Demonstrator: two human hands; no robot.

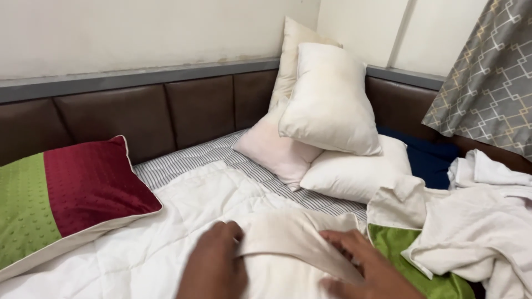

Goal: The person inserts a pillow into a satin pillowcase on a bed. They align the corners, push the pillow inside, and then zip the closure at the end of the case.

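My left hand (215, 263) and my right hand (366, 266) lie at the bottom of the view on a cream pillowcase (293, 238). The left hand's fingers pinch the edge of its folded flap, and the right hand's fingers hold the flap from the other side. The pillowcase rests on a white quilted duvet (183, 210) spread over the bed.
A red-and-green cushion (66, 194) lies at the left. Several bare white and pale pink pillows (327, 105) are piled in the far corner against the brown padded headboard (138, 116). Crumpled white linen (476, 221) over green fabric (404, 249) lies at the right. A patterned grey curtain (487, 77) hangs upper right.
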